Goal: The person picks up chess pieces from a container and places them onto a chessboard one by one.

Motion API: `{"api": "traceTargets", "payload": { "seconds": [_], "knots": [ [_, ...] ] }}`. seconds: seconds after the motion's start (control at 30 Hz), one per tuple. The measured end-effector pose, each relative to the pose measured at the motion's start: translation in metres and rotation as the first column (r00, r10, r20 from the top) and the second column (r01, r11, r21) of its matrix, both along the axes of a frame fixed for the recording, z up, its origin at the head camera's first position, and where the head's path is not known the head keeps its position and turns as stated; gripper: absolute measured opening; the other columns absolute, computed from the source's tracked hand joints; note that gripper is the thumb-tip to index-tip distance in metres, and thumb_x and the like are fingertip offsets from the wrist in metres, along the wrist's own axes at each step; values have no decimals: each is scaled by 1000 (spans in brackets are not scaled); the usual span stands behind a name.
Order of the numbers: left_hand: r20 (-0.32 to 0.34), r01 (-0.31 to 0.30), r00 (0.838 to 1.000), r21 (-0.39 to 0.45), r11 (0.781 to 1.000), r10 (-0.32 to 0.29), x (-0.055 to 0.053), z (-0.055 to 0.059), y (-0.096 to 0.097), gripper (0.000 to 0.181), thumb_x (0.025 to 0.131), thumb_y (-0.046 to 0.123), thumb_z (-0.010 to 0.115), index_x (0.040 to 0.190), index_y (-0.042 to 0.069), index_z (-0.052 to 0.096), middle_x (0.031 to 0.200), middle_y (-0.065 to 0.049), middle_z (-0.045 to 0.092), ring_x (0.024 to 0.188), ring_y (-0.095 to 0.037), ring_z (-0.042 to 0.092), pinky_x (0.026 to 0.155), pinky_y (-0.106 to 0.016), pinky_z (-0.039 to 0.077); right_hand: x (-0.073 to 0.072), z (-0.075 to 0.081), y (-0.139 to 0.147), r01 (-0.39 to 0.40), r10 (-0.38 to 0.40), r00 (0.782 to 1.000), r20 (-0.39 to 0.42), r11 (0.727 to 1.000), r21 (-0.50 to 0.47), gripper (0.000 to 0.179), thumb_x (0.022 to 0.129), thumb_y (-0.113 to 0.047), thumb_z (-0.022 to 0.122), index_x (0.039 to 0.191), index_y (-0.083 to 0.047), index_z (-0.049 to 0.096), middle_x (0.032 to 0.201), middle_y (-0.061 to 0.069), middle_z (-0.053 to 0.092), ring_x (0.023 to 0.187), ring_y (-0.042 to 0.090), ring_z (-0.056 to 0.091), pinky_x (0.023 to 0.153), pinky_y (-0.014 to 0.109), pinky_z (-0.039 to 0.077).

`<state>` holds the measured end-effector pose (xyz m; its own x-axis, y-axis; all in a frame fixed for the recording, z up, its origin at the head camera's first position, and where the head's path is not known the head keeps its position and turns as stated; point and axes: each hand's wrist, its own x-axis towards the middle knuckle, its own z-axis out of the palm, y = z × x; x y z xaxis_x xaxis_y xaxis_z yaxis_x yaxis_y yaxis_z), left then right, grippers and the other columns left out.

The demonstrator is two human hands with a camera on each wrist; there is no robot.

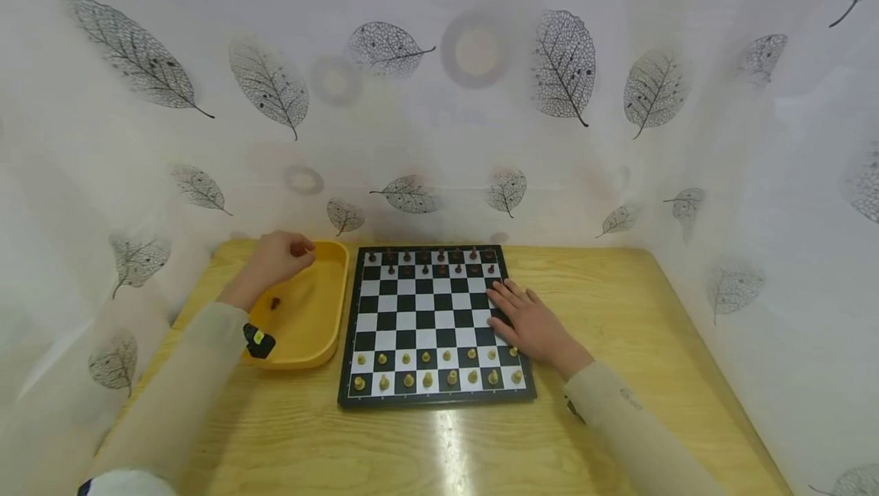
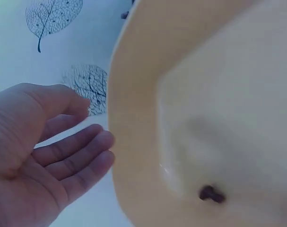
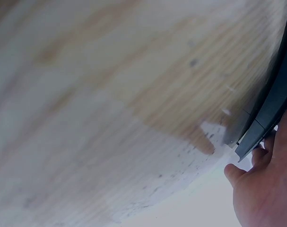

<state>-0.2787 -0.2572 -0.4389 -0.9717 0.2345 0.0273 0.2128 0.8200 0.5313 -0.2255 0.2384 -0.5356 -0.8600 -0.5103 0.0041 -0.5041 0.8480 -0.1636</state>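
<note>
My left hand [image 1: 278, 258] hovers over the far part of a yellow plastic tray [image 1: 328, 305], fingers loosely curled. In the left wrist view that hand [image 2: 53, 146] has nothing between thumb and fingers. One small dark red chess piece [image 2: 212, 194] lies on the tray floor. My right hand [image 1: 534, 326] rests on the right edge of a black-and-white chessboard [image 1: 435, 302], fingers extended over the border squares. Dark red pieces [image 1: 442, 255] stand in two rows at the board's far side. Yellowish pieces [image 1: 427, 379] fill two rows at the near side.
The tray and chessboard sit side by side on a light wooden table [image 1: 597, 297]. A pale curtain [image 1: 439, 145] printed with leaf patterns surrounds the table at the back and both sides.
</note>
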Motion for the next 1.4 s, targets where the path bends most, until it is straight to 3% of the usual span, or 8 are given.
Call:
{"api": "traceTargets", "payload": {
  "seconds": [0.27, 0.47, 0.57, 0.8, 1.17, 1.4],
  "knots": [
    [95, -2, 995, -90, 996, 11, 13, -10, -14, 32, 97, 15, 70, 118, -9, 72, 105, -28, 76, 87, -34, 72, 81, -50, 60, -1, -2, 2, 0, 0, 1000, 0, 1000, 2, 70, 110, -58, 38, 165, -16, 35, 173, 8, 31, 162, 34, 23, 129, 61, 24],
    [110, -20, 993, -134, 991, 35, 21, -18, -15, 36, 95, 17, 70, 117, -12, 71, 111, -31, 74, 71, -23, 70, 72, -44, 59, 0, -2, 2, 0, 0, 1000, -1, 1000, 4, 69, 110, -57, 38, 165, -15, 35, 173, 8, 31, 162, 35, 24, 128, 61, 25],
    [128, -28, 991, -152, 988, 48, 24, -20, -15, 37, 95, 17, 70, 116, -14, 71, 114, -33, 72, 73, -27, 69, 74, -46, 59, 1, -1, 2, 1, -1, 1000, 0, 1000, 3, 69, 110, -58, 38, 165, -15, 36, 173, 8, 32, 162, 35, 24, 128, 61, 26],
    [160, -28, 985, -204, 978, 61, 27, -23, -15, 40, 94, 20, 68, 113, -15, 70, 117, -35, 71, 101, -48, 68, 91, -57, 57, 0, -3, 2, -2, 2, 1000, -6, 1000, -5, 69, 110, -58, 36, 165, -16, 36, 173, 8, 31, 162, 34, 23, 128, 61, 26],
    [200, -17, 977, -272, 962, 74, 28, -32, -17, 25, 82, 3, 71, 103, -11, 73, 104, -29, 72, 91, -38, 63, 89, -54, 56, -3, -1, 1, -9, 9, 1000, -18, 1000, -2, 69, 110, -58, 37, 165, -16, 36, 172, 9, 33, 162, 35, 25, 127, 63, 27],
    [200, -12, 977, -271, 962, 68, 31, -36, -17, 15, 84, 0, 68, 96, -7, 73, 96, -23, 72, 87, -35, 64, 84, -51, 58, -1, -3, 2, -14, 14, 1000, -7, 1000, -4, 69, 110, -58, 38, 165, -16, 37, 172, 9, 34, 162, 35, 25, 127, 63, 26]
  ]
}}
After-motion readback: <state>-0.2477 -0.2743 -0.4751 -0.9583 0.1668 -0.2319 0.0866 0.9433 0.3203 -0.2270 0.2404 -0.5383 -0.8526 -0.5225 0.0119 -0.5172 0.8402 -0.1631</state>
